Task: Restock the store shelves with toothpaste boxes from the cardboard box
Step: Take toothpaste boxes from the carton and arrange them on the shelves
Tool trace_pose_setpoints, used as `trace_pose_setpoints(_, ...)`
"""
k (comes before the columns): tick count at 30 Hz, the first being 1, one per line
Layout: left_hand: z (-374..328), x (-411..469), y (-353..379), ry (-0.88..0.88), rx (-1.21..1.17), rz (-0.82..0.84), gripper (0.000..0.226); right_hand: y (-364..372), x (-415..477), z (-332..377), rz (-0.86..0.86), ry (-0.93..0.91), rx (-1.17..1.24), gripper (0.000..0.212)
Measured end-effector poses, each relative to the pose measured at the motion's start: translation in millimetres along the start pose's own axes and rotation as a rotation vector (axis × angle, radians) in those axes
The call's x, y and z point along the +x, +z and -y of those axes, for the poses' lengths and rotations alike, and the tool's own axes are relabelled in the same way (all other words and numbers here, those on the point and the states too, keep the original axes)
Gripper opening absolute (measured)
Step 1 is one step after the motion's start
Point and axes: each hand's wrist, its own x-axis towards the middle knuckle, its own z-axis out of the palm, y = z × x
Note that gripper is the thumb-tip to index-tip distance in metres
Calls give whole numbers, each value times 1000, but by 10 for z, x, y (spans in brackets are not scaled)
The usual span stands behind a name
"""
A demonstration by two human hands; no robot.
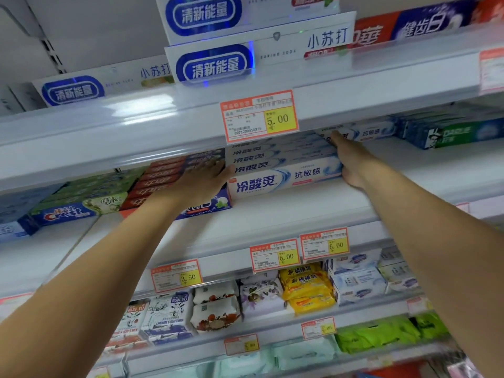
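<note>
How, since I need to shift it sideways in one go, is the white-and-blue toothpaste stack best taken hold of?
By its two short ends, coming from the front. The toothpaste stack lies flat, long faces forward, close under the upper shelf, which likely blocks the top. Press the left hand flat on the left end, right hand on the right, squeezing inward.
</note>
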Motion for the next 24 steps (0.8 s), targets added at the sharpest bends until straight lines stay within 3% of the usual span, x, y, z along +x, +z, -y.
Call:
trace_pose_setpoints(4,-62,-86,84,29,-250,-49,43,-100,-180,29,-73,-6,-357,51)
trace_pose_setpoints(6,-284,-309,117,112,-339,-202,34,-210,-453,-7,-114,-208,-523,42)
trace_pose_setpoints(9,-748,-836,177,274,-445,-403,29,-449,-1083,-155,-265,-593,-566,24)
trace_pose_setpoints(12,-1143,-1333,463,411,-592,-436,23,-669,-1673,-423,-224,-786,-546,48)
trace_pose_setpoints(15,-1415,-1750,1044,398,-733,-294,32,-886,-2033,-989,-82,-660,-675,55)
trace_pose_setpoints(20,-1453,-2323,2362,116,-804,43,42,-1326,-2446,-2364,97,-230,-1004,56)
trace_pose_setpoints(24,-1306,-2751,3368,-189,-814,291,27,-1551,-2755,-3352,236,154,-1060,11)
